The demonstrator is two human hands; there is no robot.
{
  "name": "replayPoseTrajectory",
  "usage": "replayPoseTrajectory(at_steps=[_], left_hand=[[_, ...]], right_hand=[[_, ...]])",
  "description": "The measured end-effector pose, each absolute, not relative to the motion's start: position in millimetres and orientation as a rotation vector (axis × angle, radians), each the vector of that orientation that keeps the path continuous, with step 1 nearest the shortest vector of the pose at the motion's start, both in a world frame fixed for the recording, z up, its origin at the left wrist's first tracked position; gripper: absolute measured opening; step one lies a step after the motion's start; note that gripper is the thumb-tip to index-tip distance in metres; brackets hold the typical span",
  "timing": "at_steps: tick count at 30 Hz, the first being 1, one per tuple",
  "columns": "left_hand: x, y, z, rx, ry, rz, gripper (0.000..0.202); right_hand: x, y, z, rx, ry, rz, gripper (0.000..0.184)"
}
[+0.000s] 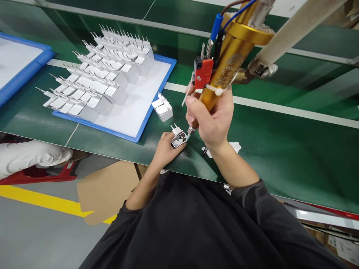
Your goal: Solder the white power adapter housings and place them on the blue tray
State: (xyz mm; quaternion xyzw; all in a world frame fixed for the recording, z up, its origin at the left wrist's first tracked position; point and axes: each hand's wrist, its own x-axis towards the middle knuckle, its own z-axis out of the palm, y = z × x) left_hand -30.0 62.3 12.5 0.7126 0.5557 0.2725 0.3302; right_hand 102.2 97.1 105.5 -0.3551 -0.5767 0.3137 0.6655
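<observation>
My left hand (167, 146) grips a small white charger plug (178, 136) against the green table, its open side facing up. My right hand (212, 117) is wrapped round a gold dispensing gun (228, 63) with a red switch (203, 72). The gun's fine tip (190, 131) touches the plug's edge. Two more white plugs (162, 106) stand just behind it on the belt.
A blue-rimmed white tray (157, 96) at the left holds several rows of white plugs (101, 74). Another blue tray (26, 69) lies at the far left. A white paper scrap (235, 146) sits by my right wrist. A hose (294, 28) rises from the gun.
</observation>
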Motion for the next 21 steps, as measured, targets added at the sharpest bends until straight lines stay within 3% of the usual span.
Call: replayPoseTrajectory(at_steps=[4, 11, 17, 21], left_hand=[[-35, 72, 11, 1.702, 1.419, 0.672, 0.052], [-21, 78, 13, 1.697, 1.343, 0.866, 0.028], [-37, 71, 29, 2.268, 1.259, 0.595, 0.054], [-41, 65, 33, 2.409, 1.242, 0.517, 0.049]], right_hand=[[106, 105, 105, -0.821, -1.284, 0.666, 0.035], [107, 111, 108, -0.84, -1.229, 0.657, 0.041], [108, 105, 113, -0.882, -1.247, 0.682, 0.039], [110, 103, 115, -0.881, -1.225, 0.77, 0.03]])
